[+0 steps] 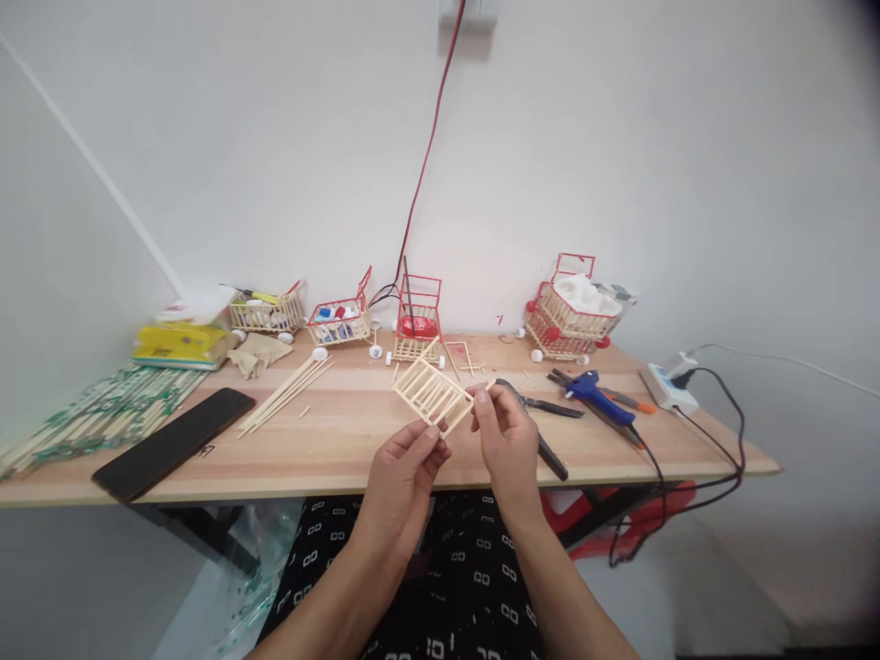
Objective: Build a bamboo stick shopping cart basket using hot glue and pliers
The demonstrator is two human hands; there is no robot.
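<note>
A small slatted frame of pale wooden sticks (427,396) is held tilted above the table's front part. My left hand (407,472) pinches its lower corner between thumb and fingers. At the frame's right corner, my right hand (507,445) is closed, with the pale end of a short wooden stick (490,385) showing above the thumb. Whether that stick is joined to the frame I cannot tell. Just behind the frame stands a small stick-built cart (417,325) with a red handle and a red blob inside. Black-handled pliers (550,454) lie beside my right hand.
On the right lie a blue glue gun (599,396) and a white power strip (668,387) with trailing cables. More small carts (339,323) line the wall. Leftward are loose skewers (285,399), a black phone (175,443), bundled wrapped sticks (103,412) and a yellow packet (182,346).
</note>
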